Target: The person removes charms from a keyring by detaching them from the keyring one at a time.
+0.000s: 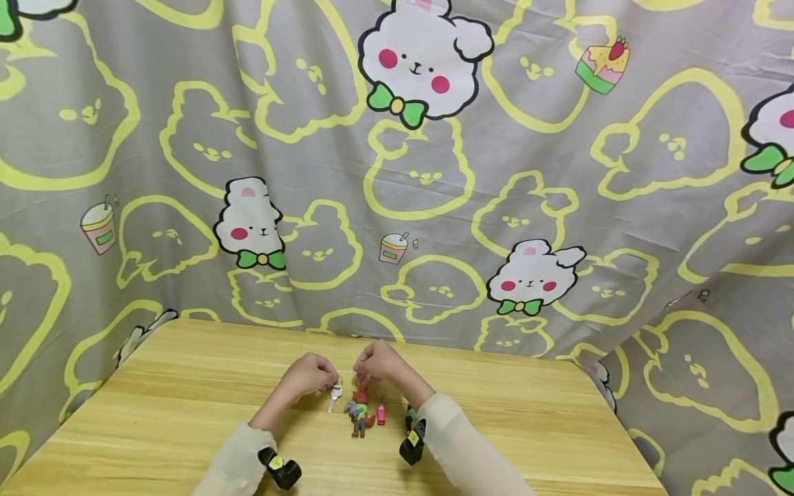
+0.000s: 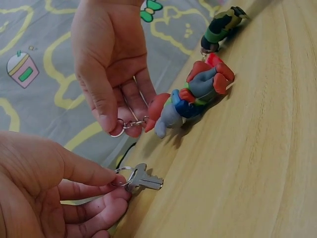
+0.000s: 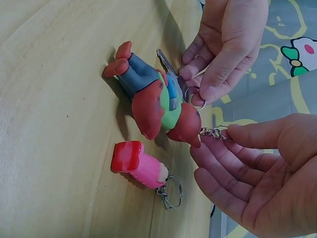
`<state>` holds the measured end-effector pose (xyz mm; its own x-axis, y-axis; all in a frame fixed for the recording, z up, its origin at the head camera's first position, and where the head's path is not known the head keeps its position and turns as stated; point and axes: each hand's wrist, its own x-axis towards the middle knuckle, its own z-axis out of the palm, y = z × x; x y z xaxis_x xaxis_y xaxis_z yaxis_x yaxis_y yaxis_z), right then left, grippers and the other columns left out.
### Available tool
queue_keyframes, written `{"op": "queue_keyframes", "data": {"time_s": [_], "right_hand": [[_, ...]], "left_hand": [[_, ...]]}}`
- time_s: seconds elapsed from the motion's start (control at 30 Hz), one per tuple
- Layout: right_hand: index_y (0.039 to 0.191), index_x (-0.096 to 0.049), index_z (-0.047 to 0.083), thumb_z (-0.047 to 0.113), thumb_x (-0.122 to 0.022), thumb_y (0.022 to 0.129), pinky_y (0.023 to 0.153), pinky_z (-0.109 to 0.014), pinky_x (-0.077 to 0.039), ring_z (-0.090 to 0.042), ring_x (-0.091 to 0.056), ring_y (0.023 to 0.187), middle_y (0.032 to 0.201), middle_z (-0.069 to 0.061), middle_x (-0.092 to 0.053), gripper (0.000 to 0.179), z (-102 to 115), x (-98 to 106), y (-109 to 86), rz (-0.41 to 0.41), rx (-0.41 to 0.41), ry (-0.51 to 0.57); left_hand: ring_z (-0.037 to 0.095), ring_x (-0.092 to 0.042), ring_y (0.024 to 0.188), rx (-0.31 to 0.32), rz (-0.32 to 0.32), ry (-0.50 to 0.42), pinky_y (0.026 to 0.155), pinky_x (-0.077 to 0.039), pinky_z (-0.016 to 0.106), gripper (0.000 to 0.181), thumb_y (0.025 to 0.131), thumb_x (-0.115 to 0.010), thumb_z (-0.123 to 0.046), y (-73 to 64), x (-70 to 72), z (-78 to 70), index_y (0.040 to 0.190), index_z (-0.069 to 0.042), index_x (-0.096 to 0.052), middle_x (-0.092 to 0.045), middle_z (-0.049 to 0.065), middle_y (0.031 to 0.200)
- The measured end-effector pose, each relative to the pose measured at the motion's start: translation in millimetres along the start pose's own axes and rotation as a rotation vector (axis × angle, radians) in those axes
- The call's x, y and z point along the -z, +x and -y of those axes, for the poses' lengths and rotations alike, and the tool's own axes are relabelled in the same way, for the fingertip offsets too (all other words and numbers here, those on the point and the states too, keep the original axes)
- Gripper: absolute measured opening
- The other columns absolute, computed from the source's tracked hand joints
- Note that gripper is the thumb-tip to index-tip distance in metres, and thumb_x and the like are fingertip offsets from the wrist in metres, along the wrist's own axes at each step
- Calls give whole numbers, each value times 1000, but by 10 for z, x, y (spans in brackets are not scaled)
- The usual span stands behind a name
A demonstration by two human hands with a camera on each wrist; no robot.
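Observation:
My left hand [image 2: 64,188] pinches a small metal ring from which a silver key [image 2: 145,180] hangs, seen just above the wooden table. Between thumb and fingertips, my right hand [image 3: 262,173] holds the key ring and short chain of a figurine keychain [image 3: 161,106]. That figurine has a red head, a green top, grey trousers and a red tail, and it lies along the tabletop. Beside it rests a pink keychain [image 3: 141,163] with a red end and its own metal ring. The two hands are close but apart.
A dark green figure [image 2: 223,29] lies near my right wrist. The wooden table [image 1: 155,413] reaches back to a grey patterned curtain [image 1: 322,289]. Black wrist cameras [image 1: 279,468] are strapped over both sleeves.

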<state>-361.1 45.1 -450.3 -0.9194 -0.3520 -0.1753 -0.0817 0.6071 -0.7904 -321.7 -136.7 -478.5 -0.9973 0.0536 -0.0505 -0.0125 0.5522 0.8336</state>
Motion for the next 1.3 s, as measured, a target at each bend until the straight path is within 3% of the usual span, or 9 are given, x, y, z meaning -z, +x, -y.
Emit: {"op": "queue_keyframes", "data": {"time_s": [0.2, 0.47, 0.83, 1.3], "right_hand": [[82, -74, -2, 4, -71, 92, 60, -32, -57, -30, -75, 72, 77, -18, -76, 12, -6, -18, 5, -27, -20, -12], [76, -76, -1, -1, -74, 87, 55, -28, -54, -22, -72, 62, 73, -17, -75, 11, -36, -65, 32, -66, -53, -35], [71, -78, 1, 0, -80, 81, 47, -22, -42, -12, -54, 51, 66, -13, -72, 10, -114, -102, 93, -96, -39, -77], [69, -77, 2, -2, -83, 78, 47, -23, -40, -11, -50, 51, 57, -2, -65, 12, -170, -115, 125, -101, -35, -102]], "left_hand": [[17, -57, 67, 9, 1, 8, 57, -41, 27, 11, 88, -67, -2, 21, 2, 40, 80, -1, -75, -69, 5, 73], [15, -53, 63, 4, -12, 13, 56, -40, 26, 12, 87, -68, -2, 32, -3, 80, 77, -3, -75, -67, 3, 70], [15, -53, 64, 5, -16, -6, 55, -40, 26, 10, 87, -69, -3, 39, -8, 105, 80, -2, -76, -69, 3, 74], [13, -52, 63, 2, -22, -15, 55, -40, 26, 9, 85, -70, -3, 44, -18, 99, 79, -2, -76, -67, 1, 71]]}}
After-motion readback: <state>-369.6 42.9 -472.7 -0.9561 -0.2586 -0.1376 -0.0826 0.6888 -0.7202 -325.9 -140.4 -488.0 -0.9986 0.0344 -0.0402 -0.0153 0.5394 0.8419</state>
